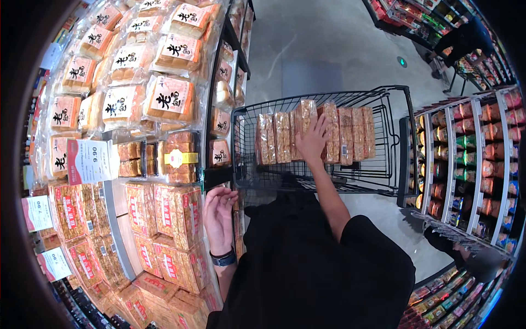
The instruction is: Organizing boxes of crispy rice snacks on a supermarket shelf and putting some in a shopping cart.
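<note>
Two bare hands are in view, both yours, above a black wire shopping cart [404, 156] and a bakery shelf. Your right hand [314, 136] lies across the middle of a row of clear-wrapped brown packs [282, 137] inside the cart, fingers spread rather than wrapped around one; it looks laid on to steady them, though whether the hidden fingertips pinch a pack, you cannot tell from here. The packs stand side by side, narrow faces up, probably so that each props its neighbour; one near your hand sits a little proud.

Your left hand [219, 216], with a dark watch [223, 258] at the wrist, is empty, fingers loosely bent, just beside similar stacked packs [178, 211] on the lower shelf. Those are piled with their red labels outward, likely for shoppers to read. Above them, bagged loaves [170, 100] face the aisle in tiers behind a price card [90, 162].
</note>
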Motion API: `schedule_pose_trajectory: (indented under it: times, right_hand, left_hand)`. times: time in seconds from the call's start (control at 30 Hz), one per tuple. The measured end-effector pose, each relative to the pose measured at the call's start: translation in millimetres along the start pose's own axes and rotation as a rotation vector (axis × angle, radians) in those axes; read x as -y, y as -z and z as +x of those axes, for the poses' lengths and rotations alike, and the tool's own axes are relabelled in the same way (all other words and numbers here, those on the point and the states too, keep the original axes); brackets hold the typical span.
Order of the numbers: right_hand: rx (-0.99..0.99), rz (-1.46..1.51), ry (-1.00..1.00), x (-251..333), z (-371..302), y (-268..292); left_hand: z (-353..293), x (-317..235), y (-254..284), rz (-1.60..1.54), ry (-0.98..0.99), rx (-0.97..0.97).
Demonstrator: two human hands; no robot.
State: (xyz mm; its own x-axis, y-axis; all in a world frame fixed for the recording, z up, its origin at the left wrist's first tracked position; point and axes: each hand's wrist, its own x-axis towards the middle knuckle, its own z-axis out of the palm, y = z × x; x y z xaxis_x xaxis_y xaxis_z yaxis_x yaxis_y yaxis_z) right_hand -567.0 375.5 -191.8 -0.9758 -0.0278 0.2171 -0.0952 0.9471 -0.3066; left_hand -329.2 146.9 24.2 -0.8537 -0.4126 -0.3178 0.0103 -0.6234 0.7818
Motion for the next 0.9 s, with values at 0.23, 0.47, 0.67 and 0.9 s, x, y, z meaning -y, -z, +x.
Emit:
schedule_pose_trajectory:
  times: [0.23, 0.47, 0.67, 0.9]
  right_hand:
    - [0.170, 0.074, -0.006, 33, 6, 8]
    - [0.340, 0.191, -0.139, 39, 23, 24]
    - [0.360, 0.343, -0.257, 8, 21, 41]
    - [0.538, 1.658, -0.356, 29, -12, 135]
  left_hand:
    - [-9, 22, 6, -0.092, 0.036, -0.060]
    - [-19, 20, 12, -0.129, 0.019, -0.113]
    - [-22, 9, 31, -0.153, 0.032, -0.110]
    - [-22, 3, 49, -0.130, 0.057, 0.001]
